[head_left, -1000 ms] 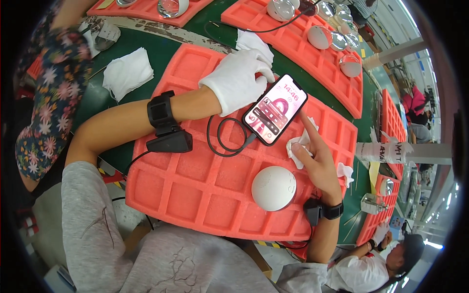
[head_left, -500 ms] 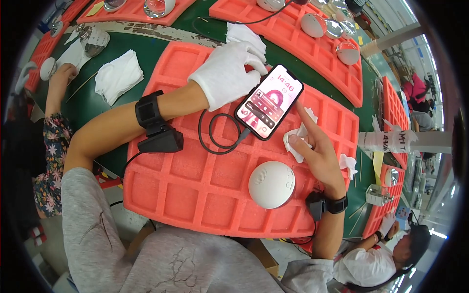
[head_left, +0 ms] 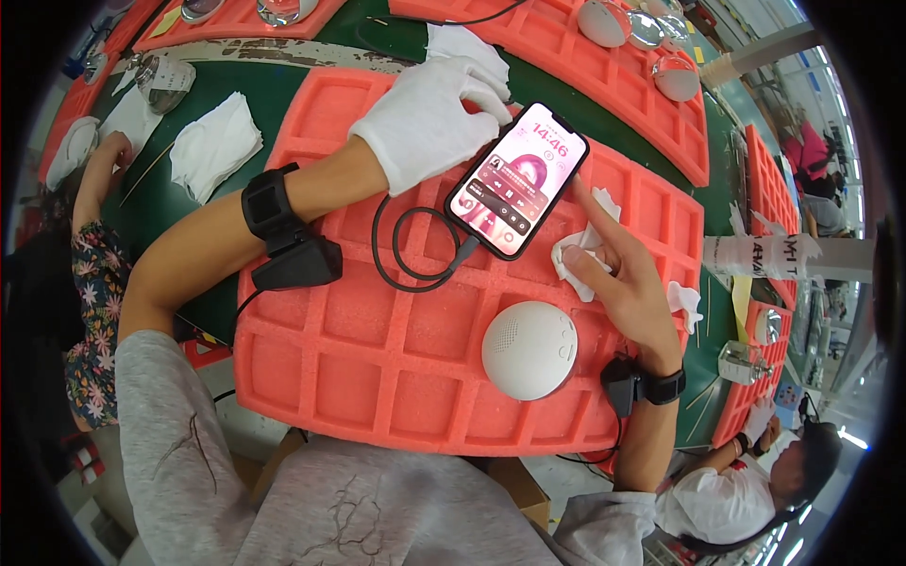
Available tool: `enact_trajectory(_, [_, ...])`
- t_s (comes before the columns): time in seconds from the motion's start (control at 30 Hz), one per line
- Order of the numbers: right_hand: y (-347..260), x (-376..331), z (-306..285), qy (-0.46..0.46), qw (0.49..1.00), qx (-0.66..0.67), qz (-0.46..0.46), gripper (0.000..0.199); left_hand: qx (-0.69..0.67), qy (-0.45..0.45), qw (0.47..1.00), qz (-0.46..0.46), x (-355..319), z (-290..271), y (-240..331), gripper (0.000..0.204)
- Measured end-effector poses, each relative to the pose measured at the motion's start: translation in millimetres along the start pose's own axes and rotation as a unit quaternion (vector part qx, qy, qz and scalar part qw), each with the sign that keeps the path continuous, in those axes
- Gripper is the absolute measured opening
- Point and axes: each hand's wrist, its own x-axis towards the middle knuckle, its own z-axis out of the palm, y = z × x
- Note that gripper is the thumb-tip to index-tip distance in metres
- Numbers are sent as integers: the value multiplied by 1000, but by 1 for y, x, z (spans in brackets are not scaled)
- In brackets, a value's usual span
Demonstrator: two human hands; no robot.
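My left hand [head_left: 429, 118], in a white glove, rests at the upper left of a lit smartphone [head_left: 519, 184]. Its bent fingers meet the phone's left edge; some fingertips are hidden. A dark cable [head_left: 420, 283] loops from the phone's lower end. On the right, my bare right hand [head_left: 628, 283] pinches a crumpled white cloth [head_left: 578, 255] between thumb and fingers. The index finger stretches to the phone's right edge. Below the phone, a round white dome-shaped device [head_left: 530, 351] with a dotted grille sits on the red foam tray [head_left: 349, 311].
A folded white cloth [head_left: 217, 146] lies left of the tray, and another white cloth [head_left: 467, 49] is behind my glove. More red foam trays [head_left: 557, 71] hold round devices at the back. Glass bottles [head_left: 741, 363] stand at the sides. Co-workers sit left and right.
The view has shifted slightly. My hands keep nearly the same places around the phone, and the phone's tilt alters a little. At the left, a co-worker's hand has moved a little.
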Motion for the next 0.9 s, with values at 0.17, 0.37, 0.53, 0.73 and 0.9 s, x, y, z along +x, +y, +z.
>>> enact_trajectory(0.17, [2,-7,3,23,999,-38,-18,64,14,14,1000,4,-2,1,5,21])
enact_trajectory(0.37, [3,-9,6,26,999,-30,-24,65,-3,18,1000,5,-5,4,5,20])
enact_trajectory(0.53, [8,-9,9,36,999,-2,-23,51,4,21,999,29,-6,3,0,14])
enact_trajectory(0.73, [5,-24,2,68,992,33,-101,24,-32,84,995,48,-5,-15,34,18])
enact_trajectory(0.9, [13,-44,-20,8,958,-31,-284,8,-36,-132,986,91,-45,-42,137,42])
